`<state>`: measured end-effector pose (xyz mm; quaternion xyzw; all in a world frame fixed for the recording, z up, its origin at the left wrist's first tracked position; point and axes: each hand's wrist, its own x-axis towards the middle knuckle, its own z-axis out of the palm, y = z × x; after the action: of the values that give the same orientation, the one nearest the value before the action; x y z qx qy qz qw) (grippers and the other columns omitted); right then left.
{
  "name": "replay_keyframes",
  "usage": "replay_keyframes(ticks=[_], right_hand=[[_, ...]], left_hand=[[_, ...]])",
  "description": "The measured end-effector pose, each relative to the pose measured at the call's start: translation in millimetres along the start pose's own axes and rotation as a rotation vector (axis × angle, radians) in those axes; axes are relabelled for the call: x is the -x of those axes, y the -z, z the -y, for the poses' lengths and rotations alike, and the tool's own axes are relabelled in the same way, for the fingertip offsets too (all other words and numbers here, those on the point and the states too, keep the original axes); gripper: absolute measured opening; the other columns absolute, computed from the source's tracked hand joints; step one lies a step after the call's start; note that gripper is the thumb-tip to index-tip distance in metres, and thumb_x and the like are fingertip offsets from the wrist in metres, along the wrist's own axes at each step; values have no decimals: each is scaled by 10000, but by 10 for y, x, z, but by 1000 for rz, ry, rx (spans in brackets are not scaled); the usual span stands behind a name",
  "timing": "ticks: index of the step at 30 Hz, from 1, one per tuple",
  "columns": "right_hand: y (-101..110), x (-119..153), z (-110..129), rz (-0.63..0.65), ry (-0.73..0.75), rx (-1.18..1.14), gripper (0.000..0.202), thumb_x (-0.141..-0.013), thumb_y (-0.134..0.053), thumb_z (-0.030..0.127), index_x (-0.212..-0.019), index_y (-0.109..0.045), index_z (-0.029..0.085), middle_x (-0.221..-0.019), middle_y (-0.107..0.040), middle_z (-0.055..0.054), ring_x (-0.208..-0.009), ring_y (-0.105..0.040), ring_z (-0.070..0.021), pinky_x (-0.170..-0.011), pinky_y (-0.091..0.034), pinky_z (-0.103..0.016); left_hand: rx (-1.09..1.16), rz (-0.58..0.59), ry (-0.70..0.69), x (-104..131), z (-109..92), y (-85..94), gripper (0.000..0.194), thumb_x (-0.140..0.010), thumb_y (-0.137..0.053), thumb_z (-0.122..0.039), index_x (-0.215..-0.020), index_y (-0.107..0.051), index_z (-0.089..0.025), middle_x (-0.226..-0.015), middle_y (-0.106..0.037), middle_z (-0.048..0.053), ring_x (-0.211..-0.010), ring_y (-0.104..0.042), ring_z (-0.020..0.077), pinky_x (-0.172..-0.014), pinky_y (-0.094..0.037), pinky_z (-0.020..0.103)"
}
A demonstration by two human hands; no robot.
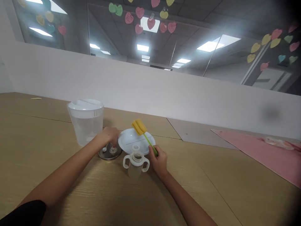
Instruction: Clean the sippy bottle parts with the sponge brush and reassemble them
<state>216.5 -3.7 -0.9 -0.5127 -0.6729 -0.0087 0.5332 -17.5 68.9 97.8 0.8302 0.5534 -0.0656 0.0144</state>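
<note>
Sponge brush [139,126] held by its stem, small parts gathered on a tray

The green handle of the brush is gripped near its lower end by the fingers of the right hand [160,160], which are closed around it. The yellow head is thus raised above the white dish [128,138], clear of the desk [98,191], apparently so that the sponge is kept from touching the surface.

The two-handled bottle [135,164] is stood upright just in front of the dish, its mouth uncovered and its handles spread to either side, so that it can probably be grasped easily. It is held by neither hand.

The left hand [112,135] is lowered over the round metal tray [107,155], its fingers pointed down at a clear part [113,150]; whether that part is pinched or only touched cannot be told. A small white piece [104,149] is laid beside it, the tray presumably being used to keep small parts together. The lidded pitcher [86,125] is set behind the tray, apparently out of the way of the hands.
</note>
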Motion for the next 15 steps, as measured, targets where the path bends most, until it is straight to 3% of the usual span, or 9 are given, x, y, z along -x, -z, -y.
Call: replay_keyframes(ticks=[3, 5, 8, 11, 15], right_hand=[[-2, -10, 0, -20, -54, -29, 361, -881, -452, 423, -618, -482, 178, -521, -379, 64, -485, -360, -80, -491, -306, -197], [-3, -16, 4, -41, -89, -55, 367, -873, -452, 440, -616, -476, 181, -523, -377, 65, -489, -357, -82, -489, -305, -199], [-7, -19, 10, -56, -123, -75, 377, -865, -455, 460, -610, -467, 182, -530, -380, 62, -501, -356, -86, -491, -303, -201], [-10, -13, 9, -52, -125, -87, 382, -866, -460, 464, -610, -467, 180, -536, -382, 58, -510, -356, -88, -495, -303, -203], [-12, 0, 0, -38, -110, -102, 373, -868, -467, 454, -618, -475, 178, -543, -381, 57, -514, -356, -88, -496, -308, -203]], left_hand=[[-50, -71, -33, 91, -65, 89, 321, -646, -664, -165, -964, -703, -185, -983, -703, 146, -936, -645, 324, -721, -502, 357], [-52, -186, -87, 132, -144, 133, 349, -751, -538, -146, -1071, -664, -206, -1027, -694, 124, -981, -630, 289, -752, -484, 340], [8, -323, -231, 128, -274, 119, 348, -822, -446, -178, -1101, -647, -223, -974, -707, 95, -923, -642, 254, -740, -465, 316], [99, -289, -377, 52, -354, -10, 311, -824, -441, -193, -1014, -684, -233, -899, -713, 78, -837, -650, 232, -708, -450, 293], [266, -260, -469, -91, -385, -264, 293, -827, -440, -186, -941, -707, -222, -921, -708, 75, -862, -635, 220, -764, -442, 291]])
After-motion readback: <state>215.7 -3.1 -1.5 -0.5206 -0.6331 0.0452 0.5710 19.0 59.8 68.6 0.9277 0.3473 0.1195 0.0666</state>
